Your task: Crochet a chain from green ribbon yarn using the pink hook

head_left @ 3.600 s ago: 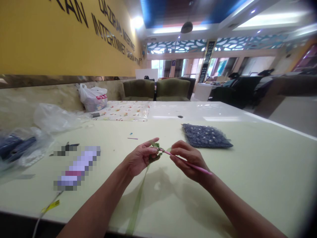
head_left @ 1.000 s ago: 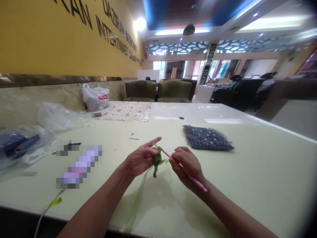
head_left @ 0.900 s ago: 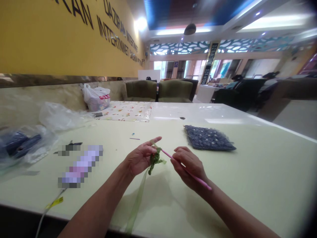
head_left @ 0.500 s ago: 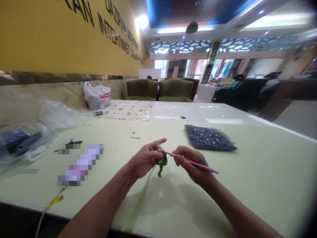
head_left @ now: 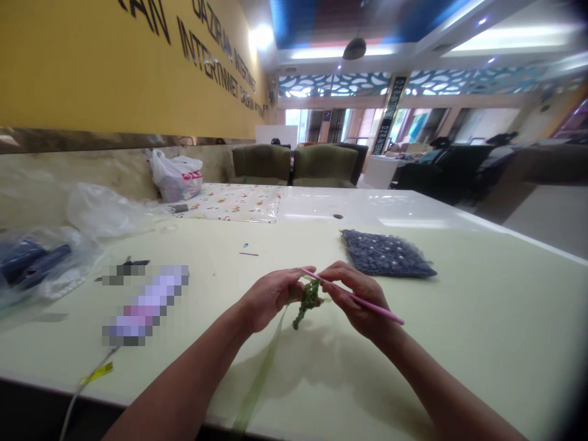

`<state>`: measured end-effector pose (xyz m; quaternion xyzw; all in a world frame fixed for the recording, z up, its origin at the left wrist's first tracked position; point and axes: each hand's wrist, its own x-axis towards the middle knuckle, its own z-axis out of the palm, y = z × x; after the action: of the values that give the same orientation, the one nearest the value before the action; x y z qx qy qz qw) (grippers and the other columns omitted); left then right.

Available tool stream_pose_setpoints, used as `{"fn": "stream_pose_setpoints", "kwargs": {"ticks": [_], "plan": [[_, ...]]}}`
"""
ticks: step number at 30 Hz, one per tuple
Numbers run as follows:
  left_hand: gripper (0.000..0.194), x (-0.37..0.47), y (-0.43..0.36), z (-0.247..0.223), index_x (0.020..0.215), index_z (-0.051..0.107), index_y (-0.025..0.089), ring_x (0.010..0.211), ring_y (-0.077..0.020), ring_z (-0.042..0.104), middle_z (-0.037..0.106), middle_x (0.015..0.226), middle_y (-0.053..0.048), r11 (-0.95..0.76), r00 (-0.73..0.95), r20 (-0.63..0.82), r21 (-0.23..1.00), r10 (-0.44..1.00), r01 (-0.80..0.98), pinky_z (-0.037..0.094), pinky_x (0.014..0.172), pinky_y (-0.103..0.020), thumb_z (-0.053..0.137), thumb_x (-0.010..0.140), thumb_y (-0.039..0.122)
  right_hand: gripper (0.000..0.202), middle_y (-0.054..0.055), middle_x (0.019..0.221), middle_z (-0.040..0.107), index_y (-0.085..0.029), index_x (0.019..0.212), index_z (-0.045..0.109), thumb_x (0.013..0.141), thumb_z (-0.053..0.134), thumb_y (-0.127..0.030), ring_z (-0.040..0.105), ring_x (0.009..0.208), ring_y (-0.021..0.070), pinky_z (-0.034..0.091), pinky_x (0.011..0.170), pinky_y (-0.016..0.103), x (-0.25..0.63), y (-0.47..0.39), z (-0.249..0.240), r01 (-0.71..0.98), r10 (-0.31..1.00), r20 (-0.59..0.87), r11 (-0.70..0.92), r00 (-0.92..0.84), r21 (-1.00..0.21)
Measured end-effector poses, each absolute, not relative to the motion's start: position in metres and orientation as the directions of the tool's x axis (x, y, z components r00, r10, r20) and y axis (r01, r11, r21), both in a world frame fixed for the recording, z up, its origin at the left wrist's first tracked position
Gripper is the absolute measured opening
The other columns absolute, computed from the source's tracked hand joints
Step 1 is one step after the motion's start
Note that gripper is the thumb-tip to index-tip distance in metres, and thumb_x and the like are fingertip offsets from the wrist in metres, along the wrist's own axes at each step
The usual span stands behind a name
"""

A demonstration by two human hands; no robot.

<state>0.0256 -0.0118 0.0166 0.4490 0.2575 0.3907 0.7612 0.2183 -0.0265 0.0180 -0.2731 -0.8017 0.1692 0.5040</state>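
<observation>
Between my hands hangs a small dark-green crochet piece (head_left: 309, 299), its lower tail dangling above the table. My left hand (head_left: 272, 298) is closed on the piece's left side, fingers pinched near its top. A sheer green ribbon yarn (head_left: 263, 383) runs from that hand down to the table's front edge. In my right hand (head_left: 356, 298) a pink crochet hook (head_left: 374, 308) is held like a pencil, its tip reaching over the top of the green piece to the left fingers. The exact loop at the hook's tip is too small to make out.
A dark blue-grey crocheted piece with pearls (head_left: 388, 254) lies beyond my right hand. Leftward are a blurred-out purple object (head_left: 149, 303) with a cable (head_left: 76, 401), black scissors-like item (head_left: 131, 263) and plastic bags (head_left: 103, 211). A thin purple stick (head_left: 248, 253) lies farther back.
My left index finger, stretched out before, has folded in toward the hook. My hands have come closer together, and more of the green piece shows between them.
</observation>
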Motion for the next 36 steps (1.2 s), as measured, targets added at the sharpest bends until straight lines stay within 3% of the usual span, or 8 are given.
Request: {"fn": "stream_pose_setpoints", "kwargs": {"ticks": [4, 8, 11, 16, 28, 36], "plan": [[0.033, 0.022, -0.011, 0.019, 0.112, 0.07, 0.013, 0.08, -0.0146, 0.06, 0.067, 0.099, -0.01, 0.297, 0.548, -0.079, 0.899, 0.833, -0.322, 0.044, 0.084, -0.034, 0.067, 0.079, 0.015, 0.014, 0.005, 0.089, 0.064, -0.021, 0.101, 0.066, 0.093, 0.054, -0.019, 0.062, 0.078, 0.0151, 0.05, 0.069, 0.028, 0.222, -0.025, 0.019, 0.267, 0.603, 0.702, 0.797, -0.379, -0.541], [0.04, 0.018, -0.01, 0.019, 0.122, 0.065, 0.014, 0.072, -0.0103, 0.055, 0.066, 0.087, -0.006, 0.315, 0.527, -0.097, 0.885, 0.844, -0.342, 0.041, 0.076, -0.028, 0.067, 0.081, 0.018, 0.014, 0.005, 0.087, 0.064, -0.02, 0.099, 0.066, 0.093, 0.054, -0.021, 0.061, 0.076, 0.0147, 0.049, 0.066, 0.028, 0.225, -0.025, 0.021, 0.273, 0.61, 0.683, 0.791, -0.4, -0.547], [0.044, 0.015, -0.009, 0.019, 0.124, 0.063, 0.017, 0.07, -0.0102, 0.053, 0.064, 0.086, -0.005, 0.293, 0.557, -0.077, 0.904, 0.827, -0.31, 0.039, 0.07, -0.027, 0.069, 0.081, 0.021, 0.014, 0.005, 0.086, 0.064, -0.02, 0.097, 0.067, 0.094, 0.053, -0.023, 0.061, 0.075, 0.015, 0.049, 0.066, 0.028, 0.226, -0.025, 0.023, 0.273, 0.614, 0.67, 0.788, -0.416, -0.552], [0.052, 0.009, -0.006, 0.022, 0.126, 0.062, 0.022, 0.077, -0.0116, 0.055, 0.066, 0.097, -0.006, 0.232, 0.576, -0.049, 0.94, 0.816, -0.249, 0.038, 0.076, -0.028, 0.075, 0.076, 0.019, 0.017, 0.006, 0.086, 0.065, -0.019, 0.096, 0.069, 0.094, 0.053, -0.023, 0.061, 0.074, 0.015, 0.049, 0.065, 0.028, 0.229, -0.024, 0.027, 0.245, 0.623, 0.637, 0.775, -0.455, -0.583], [0.045, 0.004, -0.002, 0.023, 0.115, 0.069, 0.02, 0.081, -0.017, 0.056, 0.069, 0.086, -0.005, 0.088, 0.502, 0.04, 0.97, 0.864, -0.229, 0.036, 0.074, -0.03, 0.074, 0.071, 0.013, 0.028, 0.007, 0.089, 0.066, -0.018, 0.105, 0.069, 0.099, 0.042, -0.023, 0.063, 0.08, 0.0162, 0.053, 0.072, 0.033, 0.234, -0.023, 0.035, 0.187, 0.625, 0.529, 0.729, -0.574, -0.658], [0.047, 0.006, -0.001, 0.023, 0.119, 0.066, 0.019, 0.077, -0.0161, 0.056, 0.067, 0.08, -0.003, -0.018, 0.446, 0.114, 0.977, 0.888, -0.214, 0.038, 0.074, -0.031, 0.07, 0.073, 0.015, 0.029, 0.007, 0.091, 0.065, -0.017, 0.104, 0.066, 0.1, 0.038, -0.023, 0.063, 0.084, 0.0164, 0.051, 0.078, 0.034, 0.237, -0.022, 0.035, 0.19, 0.628, 0.484, 0.708, -0.61, -0.68]]}}
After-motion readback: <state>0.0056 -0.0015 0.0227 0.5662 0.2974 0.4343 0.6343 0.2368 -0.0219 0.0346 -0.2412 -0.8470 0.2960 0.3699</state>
